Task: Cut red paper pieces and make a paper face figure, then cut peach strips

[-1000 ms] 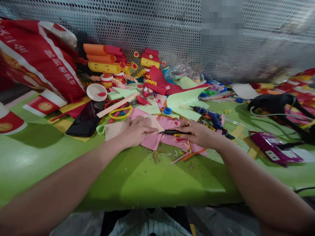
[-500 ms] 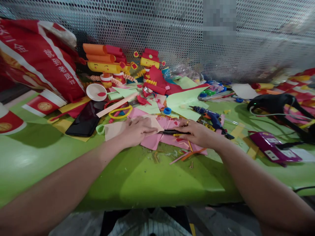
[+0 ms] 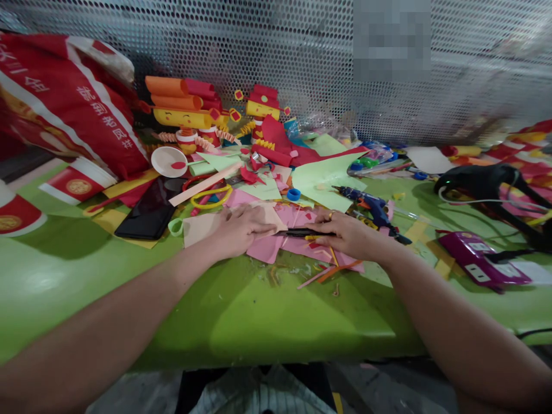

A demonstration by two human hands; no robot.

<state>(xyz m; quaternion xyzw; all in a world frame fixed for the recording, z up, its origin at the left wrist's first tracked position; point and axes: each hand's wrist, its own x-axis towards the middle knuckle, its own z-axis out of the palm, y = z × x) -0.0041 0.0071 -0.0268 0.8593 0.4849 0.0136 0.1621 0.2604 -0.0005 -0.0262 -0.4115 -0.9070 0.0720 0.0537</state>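
My left hand (image 3: 239,230) lies flat with fingers stretched over a sheet of peach paper (image 3: 200,227), pressing it down. In my right hand (image 3: 345,233), closed and wearing a ring, is a slim black tool (image 3: 297,232); its kind is hard to make out. Its tip points left and meets the right end of the peach paper, close to my left fingertips. Pink paper (image 3: 265,250) lies underneath, strewn with red and yellow scraps. Thin orange strips (image 3: 338,270) rest below my right hand.
Yellow-handled scissors (image 3: 211,197), a black phone (image 3: 150,210) and paper cups (image 3: 77,180) are on the left. Paper figures (image 3: 181,118) stand behind. To the right lie a glue gun (image 3: 371,207) and a purple power strip (image 3: 478,261) on the green table (image 3: 259,322).
Almost nothing differs. My right hand and the black tool may have shifted very slightly; my left hand stays in place on the peach paper.
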